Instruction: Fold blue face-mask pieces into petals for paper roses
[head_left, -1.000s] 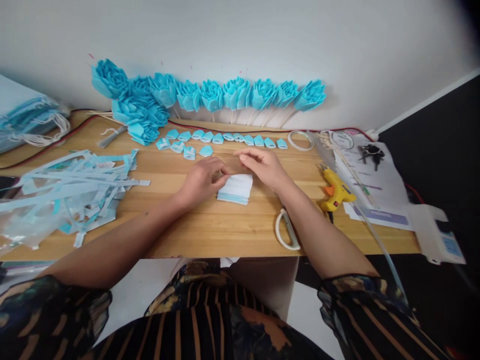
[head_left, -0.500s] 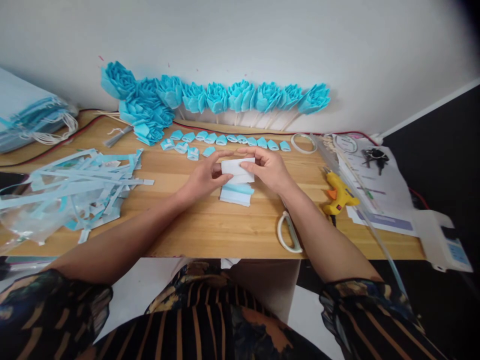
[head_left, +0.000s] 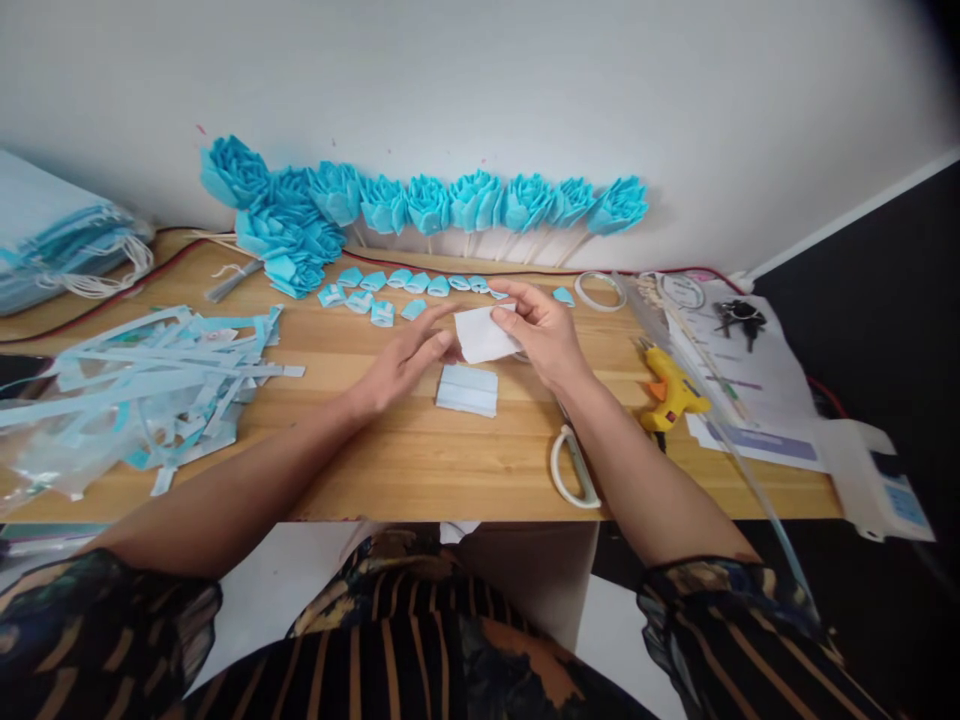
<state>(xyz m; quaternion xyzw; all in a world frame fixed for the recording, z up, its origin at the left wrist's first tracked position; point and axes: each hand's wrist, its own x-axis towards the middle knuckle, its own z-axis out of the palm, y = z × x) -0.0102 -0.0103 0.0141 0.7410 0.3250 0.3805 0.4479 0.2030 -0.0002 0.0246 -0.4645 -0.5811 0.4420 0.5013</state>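
Note:
My right hand (head_left: pixel 544 335) pinches a small white rectangle of fabric (head_left: pixel 480 336) between thumb and fingers, above the wooden table. At its left edge is my left hand (head_left: pixel 409 360), thumb and fingers apart; whether a fingertip touches the fabric I cannot tell. A pale blue pleated fabric piece (head_left: pixel 466 390) lies flat just below the hands. Behind them, small folded blue petals (head_left: pixel 416 283) are laid out in rows, some hidden by my right hand. White-handled scissors (head_left: pixel 574 468) lie partly under my right forearm.
Blue fabric roses (head_left: pixel 476 200) on sticks lean along the wall, with more heaped at the left. Cut strips (head_left: pixel 187 370) pile up on the left, near stacked face masks (head_left: pixel 60 235). To the right are a yellow glue gun (head_left: pixel 671 388), a tape roll (head_left: pixel 600 291), keys (head_left: pixel 742 318) and papers.
My left thumb has come off the white fabric and the left hand has opened. My right hand keeps its pinch, and the fabric has shifted slightly right and tilted.

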